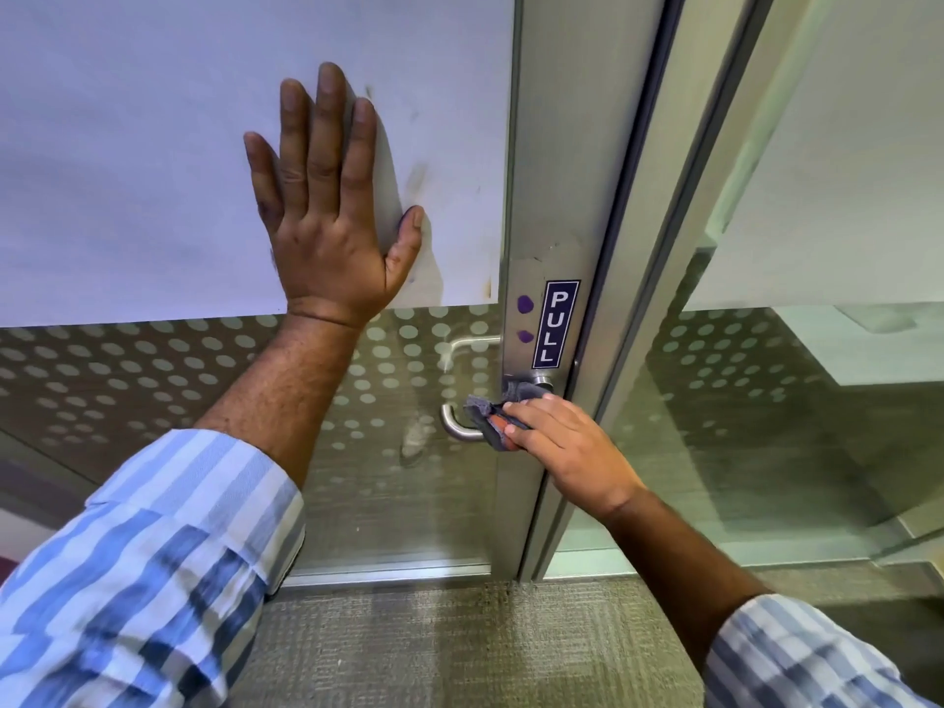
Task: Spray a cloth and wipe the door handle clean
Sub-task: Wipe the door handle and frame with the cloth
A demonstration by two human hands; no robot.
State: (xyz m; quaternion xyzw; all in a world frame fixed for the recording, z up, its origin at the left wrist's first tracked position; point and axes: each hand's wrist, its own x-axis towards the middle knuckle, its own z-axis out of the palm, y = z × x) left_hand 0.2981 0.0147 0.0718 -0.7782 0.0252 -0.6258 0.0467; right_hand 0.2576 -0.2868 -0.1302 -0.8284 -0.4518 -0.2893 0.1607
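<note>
A silver lever door handle [454, 425] sticks out from the metal door frame [554, 196], below a dark "PULL" sticker [556, 323]. My right hand [567, 442] grips a grey cloth with an orange patch [493, 419] and presses it around the handle near its base. The cloth hides most of the lever; only its curved left end shows. My left hand [332, 201] lies flat, fingers spread, on the white panel [153, 145] of the door above the handle. No spray bottle is in view.
The glass door [153, 380] carries a band of frosted dots below the white panel. A second handle [467, 344] shows through the glass. Another glass panel [792, 426] stands at right. Grey carpet [459, 646] covers the floor.
</note>
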